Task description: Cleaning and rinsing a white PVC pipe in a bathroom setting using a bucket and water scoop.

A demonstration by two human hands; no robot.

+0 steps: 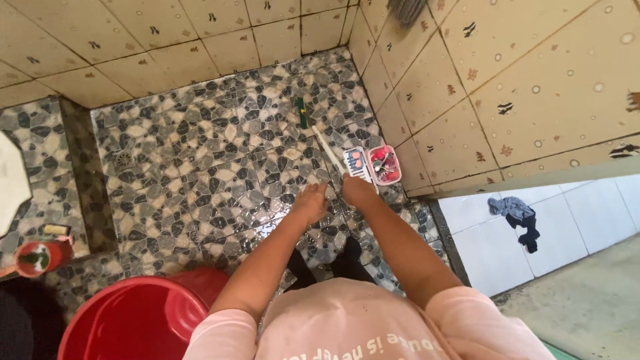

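Fingers of the right hand (pixel 358 191) close around the lower end of a long white stick-like handle (pixel 328 150), which slants away across the floor toward a dark green brush head (pixel 302 113) near the corner. The left hand (pixel 312 200) sits just beside it with fingers curled downward; whether they grip anything cannot be told. Both bare arms reach from pale pink short sleeves. Beneath them spreads a wet, glossy floor of grey and black pebble-pattern tiles (pixel 200 167), with a small round drain (pixel 123 159) at the left. Just beyond the right hand, against the wall, stand a small white rectangular tray (pixel 358 163) and a pink plastic box of red items (pixel 385 165). Cream glazed wall tiles (pixel 520 73) with small printed motifs, darkly grouted, meet in the corner. A large round red plastic basin (pixel 133 320) sits at lower left, a small red cup (pixel 37 259) beyond it. Dark crumpled cloth (pixel 520 217) lies on white tiles outside the doorway.
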